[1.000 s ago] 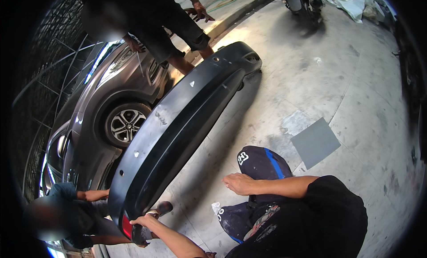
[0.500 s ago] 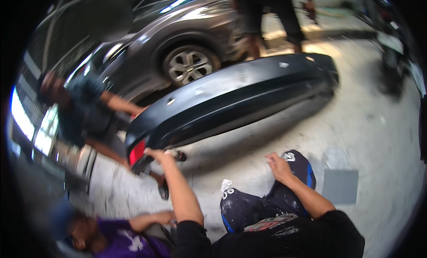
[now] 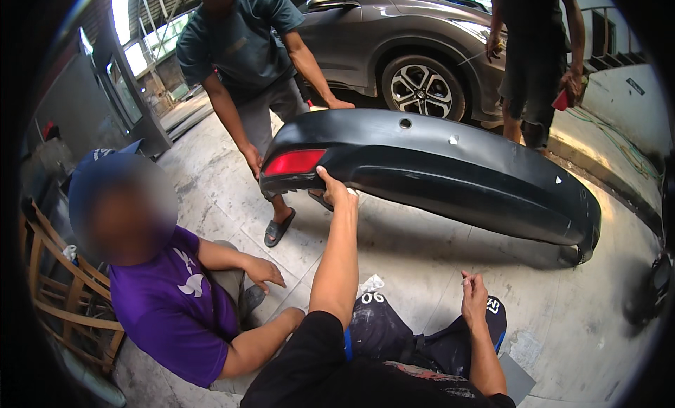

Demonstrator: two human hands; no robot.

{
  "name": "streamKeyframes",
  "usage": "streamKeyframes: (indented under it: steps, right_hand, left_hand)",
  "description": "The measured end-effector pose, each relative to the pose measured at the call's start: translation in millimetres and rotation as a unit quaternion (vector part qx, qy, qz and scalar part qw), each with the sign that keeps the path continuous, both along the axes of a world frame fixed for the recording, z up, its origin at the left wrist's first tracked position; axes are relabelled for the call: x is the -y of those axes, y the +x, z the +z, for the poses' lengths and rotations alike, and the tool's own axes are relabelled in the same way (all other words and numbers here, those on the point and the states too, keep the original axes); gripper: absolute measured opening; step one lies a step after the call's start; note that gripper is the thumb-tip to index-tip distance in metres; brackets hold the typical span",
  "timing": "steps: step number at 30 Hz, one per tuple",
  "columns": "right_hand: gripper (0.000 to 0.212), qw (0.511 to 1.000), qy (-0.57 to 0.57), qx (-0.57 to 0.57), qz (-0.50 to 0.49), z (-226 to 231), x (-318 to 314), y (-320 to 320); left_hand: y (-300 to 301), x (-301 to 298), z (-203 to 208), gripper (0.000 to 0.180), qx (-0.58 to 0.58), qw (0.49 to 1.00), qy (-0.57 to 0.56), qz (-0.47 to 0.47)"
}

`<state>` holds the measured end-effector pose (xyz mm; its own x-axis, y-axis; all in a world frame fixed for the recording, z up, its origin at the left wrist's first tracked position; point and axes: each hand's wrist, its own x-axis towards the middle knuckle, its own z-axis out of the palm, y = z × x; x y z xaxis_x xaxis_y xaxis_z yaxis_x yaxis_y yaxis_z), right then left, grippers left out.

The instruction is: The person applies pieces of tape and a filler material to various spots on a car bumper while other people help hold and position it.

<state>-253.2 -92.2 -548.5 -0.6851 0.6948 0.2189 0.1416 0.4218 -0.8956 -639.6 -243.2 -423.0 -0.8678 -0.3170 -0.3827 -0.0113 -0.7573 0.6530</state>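
Observation:
A long black car bumper [image 3: 464, 165] lies across the middle of the view, its near left end raised off the floor and its right end low by the floor. A red reflector [image 3: 294, 162] is set in that left end. My left hand [image 3: 337, 187] grips the bumper's lower edge beside the reflector, thumb on the front face, the other fingers mostly hidden. My right hand [image 3: 476, 299] is raised over my right knee, away from the bumper. Its fingers are curled together; what they hold, if anything, is too small to name. A standing person's hands [image 3: 253, 160] hold the same bumper end.
A person in a purple shirt [image 3: 172, 306] crouches close on my left, beside a wooden frame [image 3: 70, 295]. Behind the bumper stands a grey-brown car [image 3: 351, 42]. Another person [image 3: 531, 63] stands behind it, holding something red. A grey sheet [image 3: 517, 376] lies by my right knee.
My view has turned to the left, so the bumper and people appear farther right. My left hand stays at the reflector end. My right hand stays near my right knee, fingers still curled.

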Motion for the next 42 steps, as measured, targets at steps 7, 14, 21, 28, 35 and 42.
streamKeyframes:
  steps: [7,14,21,28,35,42]
  right_hand:
    - [0.015,0.996,-0.033,-0.080,-0.017,-21,-20,-14]
    - [0.016,0.981,-0.101,-0.150,-0.067,-37,-64,-7]
    - [0.015,0.960,-0.197,-0.164,-0.113,-38,-79,21]
    - [0.017,0.936,-0.241,-0.210,-0.145,-62,-87,38]
    - [0.013,0.925,-0.257,-0.231,-0.157,-74,-92,50]
    - [0.015,0.921,-0.256,-0.261,-0.132,-67,-101,23]
  left_hand:
    - [11,9,9,0.091,0.006,0.999,0.010,-0.035]
    - [16,-10,11,0.087,-0.078,0.988,0.003,-0.136]
    - [25,-6,23,0.090,-0.014,0.990,-0.029,-0.137]
    - [20,8,28,0.109,0.014,0.991,-0.110,-0.081]
    - [38,-16,25,0.104,0.025,0.989,-0.134,-0.066]
    - [-2,20,32,0.106,0.013,0.987,-0.147,-0.067]
